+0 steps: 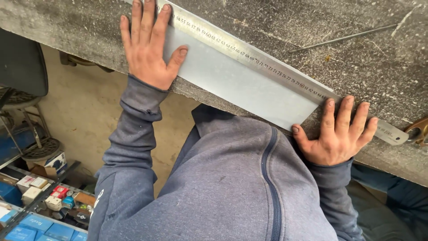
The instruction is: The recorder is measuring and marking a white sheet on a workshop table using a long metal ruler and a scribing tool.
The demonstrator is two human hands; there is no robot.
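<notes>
Two bare hands lay flat on a long steel ruler (285, 71) that ran diagonally across a grey, scuffed workbench (365, 53), from the upper left down to the right. The left hand (149, 44) was spread open, palm down, its fingers pressing the far left stretch of the ruler and its thumb resting on a pale grey sheet-metal strip (240, 85) that lay just beside the ruler's near edge and touched it along its length. The right hand (339, 134) was likewise open and flat, fingers laid across the ruler close to its right end, thumb touching the strip's right corner; neither hand gripped anything, both only pressed down. The strip sat on the bench close to its near edge, in front of the person's chest. Both arms wore the sleeves of a blue-grey zipped sweatshirt (232, 187). Farther back on the bench, to the right, a thin metal rod (343, 38) lay well apart from the ruler. Below the bench on the left, small boxes (44, 201) crowded a low shelf over a beige floor.
</notes>
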